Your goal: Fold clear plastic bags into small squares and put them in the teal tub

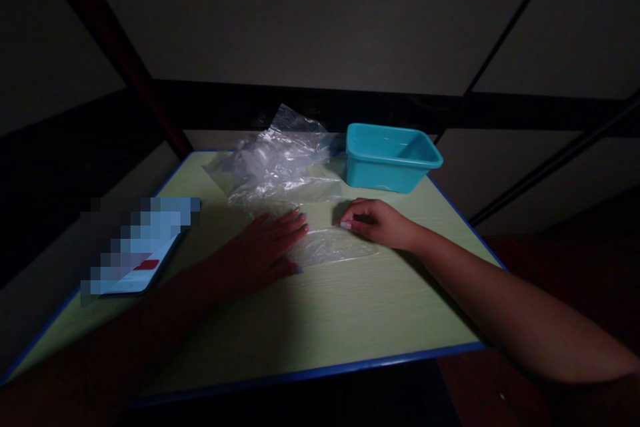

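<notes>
A clear plastic bag (pixel 333 247) lies flat on the table between my hands. My left hand (pixel 273 247) rests palm down with its fingers stretched over the left part of the bag. At the bag's upper edge, my right hand (pixel 367 221) pinches the thin film between thumb and fingers. Just beyond my left hand sits a crumpled heap of clear plastic bags (pixel 280 163), shiny and loosely piled. How many bags the heap holds cannot be made out.
A turquoise plastic basket (pixel 385 177) stands at the table's back right. On the left lies a phone or tablet (pixel 145 253) with a lit, partly blurred screen. The pale table (pixel 330 327) has a blue edge, with a wall behind it.
</notes>
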Demonstrator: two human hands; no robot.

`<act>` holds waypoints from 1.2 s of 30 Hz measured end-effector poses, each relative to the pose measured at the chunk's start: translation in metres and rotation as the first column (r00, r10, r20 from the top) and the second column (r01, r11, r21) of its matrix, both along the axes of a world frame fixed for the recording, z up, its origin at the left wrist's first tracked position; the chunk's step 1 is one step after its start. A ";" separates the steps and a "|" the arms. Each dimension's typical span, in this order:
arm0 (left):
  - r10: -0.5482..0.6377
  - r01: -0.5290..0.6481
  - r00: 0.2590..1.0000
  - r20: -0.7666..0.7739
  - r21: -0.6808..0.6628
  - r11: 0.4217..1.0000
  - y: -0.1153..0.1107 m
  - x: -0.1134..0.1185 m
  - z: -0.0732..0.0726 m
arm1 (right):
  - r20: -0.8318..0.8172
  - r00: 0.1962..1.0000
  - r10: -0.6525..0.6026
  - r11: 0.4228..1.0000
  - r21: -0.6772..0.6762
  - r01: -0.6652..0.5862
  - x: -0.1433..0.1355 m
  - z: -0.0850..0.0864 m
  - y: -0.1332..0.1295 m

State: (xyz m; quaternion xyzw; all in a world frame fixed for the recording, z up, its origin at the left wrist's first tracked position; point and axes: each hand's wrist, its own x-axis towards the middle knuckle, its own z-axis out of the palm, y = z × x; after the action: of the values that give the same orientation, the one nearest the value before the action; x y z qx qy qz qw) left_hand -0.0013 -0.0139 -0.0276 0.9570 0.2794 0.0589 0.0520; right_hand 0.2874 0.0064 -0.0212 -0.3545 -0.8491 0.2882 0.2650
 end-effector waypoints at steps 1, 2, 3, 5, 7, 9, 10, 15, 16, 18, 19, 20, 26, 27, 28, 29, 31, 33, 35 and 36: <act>-0.003 0.003 1.000 -0.003 -0.006 1.000 0.000 0.000 0.000 | 0.006 1.000 0.000 1.000 0.000 0.000 0.000 0.000 0.000; -0.004 0.004 1.000 -0.007 -0.011 1.000 0.000 0.000 0.000 | 0.013 1.000 0.000 1.000 0.000 0.000 -0.001 -0.001 -0.001; -0.003 0.003 1.000 -0.007 -0.011 1.000 0.000 -0.001 0.000 | 0.021 1.000 -0.001 1.000 0.000 0.001 -0.001 -0.001 -0.001; -0.001 0.001 1.000 0.008 0.003 1.000 0.000 0.000 -0.002 | 0.037 0.999 0.001 1.000 0.004 -0.001 -0.002 -0.001 -0.001; -0.007 0.006 1.000 0.025 0.009 1.000 -0.001 0.002 -0.003 | 0.056 0.998 0.009 1.000 0.011 -0.009 -0.002 -0.002 -0.001; -0.021 0.021 1.000 0.015 -0.018 1.000 -0.002 0.006 -0.003 | 0.072 0.997 0.015 1.000 0.020 -0.017 -0.002 -0.002 -0.001; -0.028 0.028 1.000 0.003 -0.038 0.999 -0.003 0.009 -0.002 | 0.078 0.997 0.016 0.999 0.026 -0.019 -0.002 -0.002 -0.001; -0.077 0.075 0.997 -0.017 -0.079 0.994 -0.006 0.026 0.000 | 0.090 0.996 0.009 0.998 0.054 -0.014 -0.002 -0.002 -0.001; -0.083 0.082 0.996 -0.015 -0.072 0.994 -0.006 0.028 -0.001 | 0.091 0.996 0.008 0.998 0.057 -0.014 -0.002 -0.002 -0.001; -0.084 0.083 0.996 -0.006 -0.050 0.995 -0.005 0.030 -0.003 | 0.093 0.996 0.008 0.998 0.058 -0.013 -0.003 -0.001 -0.001; -0.079 0.079 0.997 -0.004 -0.042 0.996 -0.005 0.031 -0.004 | 0.094 0.996 0.006 0.998 0.057 -0.012 -0.003 0.000 -0.001; -0.078 0.077 0.997 -0.005 -0.040 0.996 -0.005 0.031 -0.004 | 0.097 0.995 0.005 0.998 0.055 -0.010 -0.003 0.000 -0.001; -0.079 0.078 0.997 -0.021 -0.075 0.994 -0.003 0.030 -0.005 | 0.106 0.994 -0.016 0.999 0.045 0.011 -0.003 0.001 -0.002; -0.079 0.077 0.997 -0.024 -0.077 0.994 -0.003 0.030 -0.004 | 0.105 0.994 -0.027 0.999 0.048 0.022 -0.003 0.000 -0.001; -0.080 0.077 0.996 -0.030 -0.081 0.994 -0.004 0.030 -0.004 | 0.104 0.994 -0.043 0.998 0.053 0.038 -0.003 0.000 -0.001; -0.080 0.077 0.996 -0.037 -0.086 0.993 -0.004 0.030 -0.004 | 0.103 0.993 -0.063 0.996 0.063 0.057 -0.002 -0.001 0.000; -0.080 0.076 0.996 -0.041 -0.090 0.993 -0.004 0.029 -0.004 | 0.101 0.989 -0.108 0.990 0.097 0.099 -0.002 -0.003 0.001; -0.082 0.078 0.996 -0.038 -0.093 0.993 -0.004 0.029 -0.004 | 0.101 0.985 -0.142 0.982 0.140 0.128 -0.002 -0.003 0.003; -0.086 0.083 0.996 -0.029 -0.092 0.992 -0.004 0.029 -0.005 | 0.104 0.984 -0.148 0.976 0.176 0.128 -0.003 -0.002 0.002; -0.086 0.083 0.996 -0.026 -0.091 0.992 -0.004 0.029 -0.005 | 0.115 0.985 -0.129 0.975 0.195 0.105 -0.003 -0.001 0.001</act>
State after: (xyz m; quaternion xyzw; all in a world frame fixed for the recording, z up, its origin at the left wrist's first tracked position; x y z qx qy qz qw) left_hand 0.0276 -0.0175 -0.0326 0.9654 0.2416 0.0295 0.0931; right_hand 0.2843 0.0077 -0.0217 -0.3947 -0.8653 0.1676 0.2595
